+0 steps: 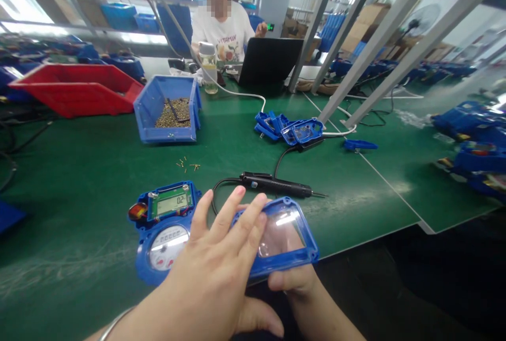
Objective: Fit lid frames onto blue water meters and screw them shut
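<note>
While the left hand (pixel 215 272) lies flat, fingers spread, on the blue cover (pixel 282 241) gripped from below by the right hand (pixel 294 280), the open meter (pixel 164 230) at nine o'clock remains uncovered.

Half-hidden cover, half-hidden meter
The left hand (pixel 221 272) blocks much of the blue cover (pixel 284 241); right hand (pixel 294 280) mostly tucked underneath; meter (pixel 166 230) dial partly covered.

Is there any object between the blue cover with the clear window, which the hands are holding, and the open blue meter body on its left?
Nothing visible separates them. The blue cover, held from below by the right hand, lies directly beside the meter body. Only the left hand reaches across over both, fingers on the cover.
</note>
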`<action>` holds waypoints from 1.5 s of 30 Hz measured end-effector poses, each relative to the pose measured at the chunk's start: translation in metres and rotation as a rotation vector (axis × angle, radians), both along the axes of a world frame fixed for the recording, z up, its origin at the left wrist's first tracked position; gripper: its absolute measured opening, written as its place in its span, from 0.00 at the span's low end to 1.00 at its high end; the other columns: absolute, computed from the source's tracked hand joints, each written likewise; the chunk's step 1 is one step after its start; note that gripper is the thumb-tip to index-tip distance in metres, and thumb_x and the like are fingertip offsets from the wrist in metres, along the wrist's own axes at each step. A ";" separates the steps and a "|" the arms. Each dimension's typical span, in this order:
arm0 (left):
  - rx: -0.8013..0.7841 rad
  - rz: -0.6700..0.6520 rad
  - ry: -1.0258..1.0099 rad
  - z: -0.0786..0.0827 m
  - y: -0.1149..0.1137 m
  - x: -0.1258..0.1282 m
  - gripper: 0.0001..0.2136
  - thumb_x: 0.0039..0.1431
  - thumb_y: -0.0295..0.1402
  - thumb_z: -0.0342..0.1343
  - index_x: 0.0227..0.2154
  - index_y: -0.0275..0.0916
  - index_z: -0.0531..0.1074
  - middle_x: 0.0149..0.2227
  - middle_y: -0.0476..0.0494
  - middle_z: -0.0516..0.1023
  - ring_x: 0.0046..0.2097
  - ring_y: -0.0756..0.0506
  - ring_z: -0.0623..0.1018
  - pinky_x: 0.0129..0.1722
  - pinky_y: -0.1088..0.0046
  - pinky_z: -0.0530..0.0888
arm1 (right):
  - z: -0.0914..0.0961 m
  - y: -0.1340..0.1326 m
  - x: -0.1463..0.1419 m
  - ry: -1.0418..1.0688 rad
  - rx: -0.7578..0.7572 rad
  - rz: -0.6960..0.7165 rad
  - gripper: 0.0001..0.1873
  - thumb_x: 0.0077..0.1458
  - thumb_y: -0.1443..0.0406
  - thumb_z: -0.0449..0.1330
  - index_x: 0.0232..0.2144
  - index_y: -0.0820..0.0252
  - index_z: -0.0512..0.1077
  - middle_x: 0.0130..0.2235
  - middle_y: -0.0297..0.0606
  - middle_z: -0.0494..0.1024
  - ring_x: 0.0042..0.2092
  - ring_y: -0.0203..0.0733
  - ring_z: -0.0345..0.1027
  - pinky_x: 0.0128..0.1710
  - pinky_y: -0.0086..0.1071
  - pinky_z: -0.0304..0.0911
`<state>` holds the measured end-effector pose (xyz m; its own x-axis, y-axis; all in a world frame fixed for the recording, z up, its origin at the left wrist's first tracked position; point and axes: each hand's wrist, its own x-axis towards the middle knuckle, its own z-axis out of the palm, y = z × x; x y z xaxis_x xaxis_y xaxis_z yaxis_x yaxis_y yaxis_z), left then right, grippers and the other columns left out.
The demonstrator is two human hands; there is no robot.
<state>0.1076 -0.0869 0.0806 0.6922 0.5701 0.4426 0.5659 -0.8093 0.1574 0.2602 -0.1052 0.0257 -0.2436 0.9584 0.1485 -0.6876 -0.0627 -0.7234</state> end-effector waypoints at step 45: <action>-1.555 -0.061 -1.039 -0.001 -0.010 -0.104 0.30 0.44 0.50 0.63 0.52 0.48 0.71 0.46 0.39 0.77 0.51 0.31 0.74 0.43 0.55 0.76 | 0.022 0.020 -0.042 -1.311 1.250 -0.282 0.28 0.55 0.64 0.57 0.58 0.48 0.60 0.48 0.40 0.74 0.54 0.49 0.63 0.55 0.45 0.64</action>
